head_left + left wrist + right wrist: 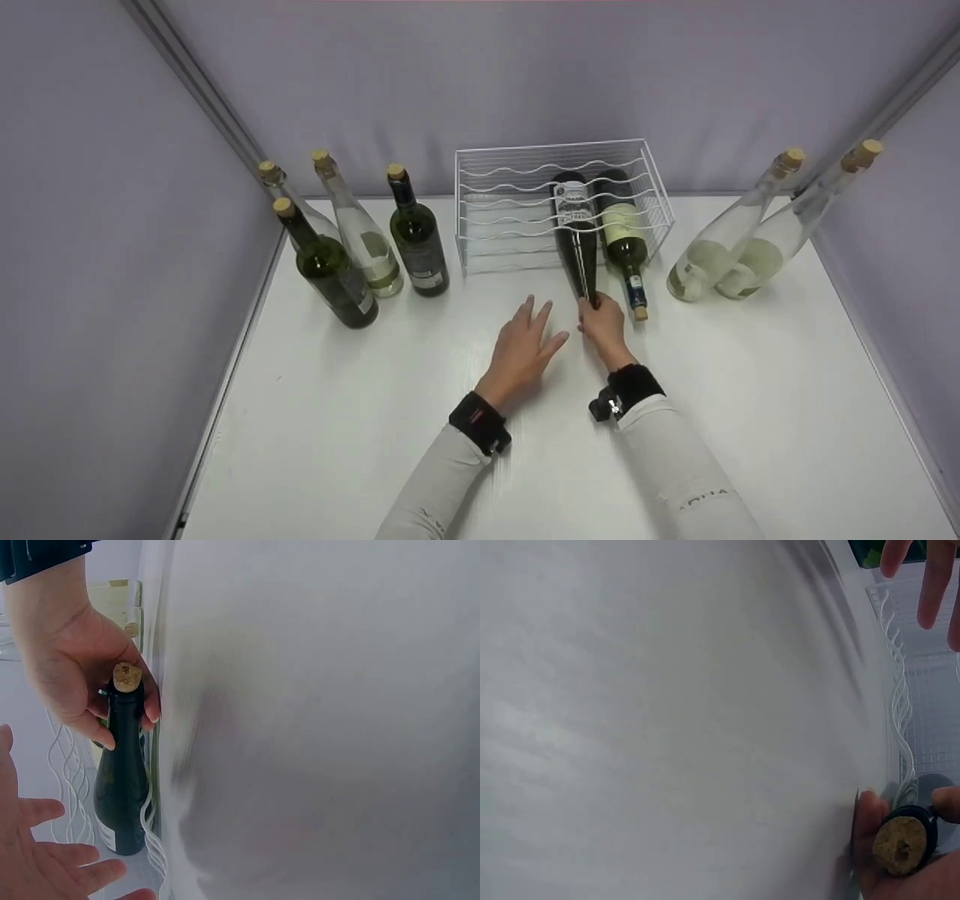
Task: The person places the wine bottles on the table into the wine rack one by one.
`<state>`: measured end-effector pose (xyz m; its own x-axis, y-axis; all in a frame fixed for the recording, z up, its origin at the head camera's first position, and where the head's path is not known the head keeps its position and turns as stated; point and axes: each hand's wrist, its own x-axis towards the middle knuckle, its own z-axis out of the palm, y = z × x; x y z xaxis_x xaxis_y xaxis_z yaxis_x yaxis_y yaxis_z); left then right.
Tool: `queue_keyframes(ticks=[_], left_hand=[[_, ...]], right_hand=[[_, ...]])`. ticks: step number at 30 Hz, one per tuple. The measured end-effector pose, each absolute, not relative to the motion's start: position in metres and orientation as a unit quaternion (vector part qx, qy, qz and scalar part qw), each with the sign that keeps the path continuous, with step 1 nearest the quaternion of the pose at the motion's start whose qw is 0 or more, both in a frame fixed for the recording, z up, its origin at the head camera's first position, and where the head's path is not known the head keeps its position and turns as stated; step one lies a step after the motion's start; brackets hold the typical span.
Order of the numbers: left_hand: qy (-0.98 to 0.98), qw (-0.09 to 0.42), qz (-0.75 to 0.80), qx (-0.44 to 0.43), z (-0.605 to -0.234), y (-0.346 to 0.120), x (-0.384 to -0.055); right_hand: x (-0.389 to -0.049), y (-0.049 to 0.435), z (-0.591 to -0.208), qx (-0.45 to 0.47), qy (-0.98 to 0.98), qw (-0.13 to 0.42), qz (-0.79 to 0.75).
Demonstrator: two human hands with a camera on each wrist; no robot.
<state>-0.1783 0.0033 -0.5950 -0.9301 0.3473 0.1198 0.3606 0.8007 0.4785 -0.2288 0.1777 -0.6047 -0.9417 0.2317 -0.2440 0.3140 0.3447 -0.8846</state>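
Observation:
My right hand (606,324) grips the neck of a dark wine bottle (577,247), which lies in the white wire rack (510,266) with its base toward the back. In the right wrist view its cork (901,846) shows between thumb and fingers. A second dark bottle with a pale yellow label (622,223) lies beside it on the right, neck pointing forward. My left hand (521,345) hovers over the table to the left of the gripped neck, fingers spread, holding nothing. In the left wrist view, its fingers (64,862) are apart from the bottle.
On the left stand two dark green bottles (421,251) (334,281) and two clear bottles (367,247) (296,206), all corked. Two more clear corked bottles (724,247) (772,247) stand right of the rack. A wall rises behind the white table (360,427), with panels at both sides.

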Motion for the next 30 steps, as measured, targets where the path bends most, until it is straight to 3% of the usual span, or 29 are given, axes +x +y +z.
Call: queue_keyframes(ticks=[10,30], left_hand=[[-0.948,-0.008,-0.266,-0.177,-0.592,0.003,-0.177],[-0.945,0.000,-0.267,-0.187,-0.584,-0.001,-0.176]], right_hand=[[-0.228,0.182,-0.607,0.151,0.846,0.022,-0.511],[-0.211,0.194,-0.584,0.094,0.881,0.002,-0.463]])
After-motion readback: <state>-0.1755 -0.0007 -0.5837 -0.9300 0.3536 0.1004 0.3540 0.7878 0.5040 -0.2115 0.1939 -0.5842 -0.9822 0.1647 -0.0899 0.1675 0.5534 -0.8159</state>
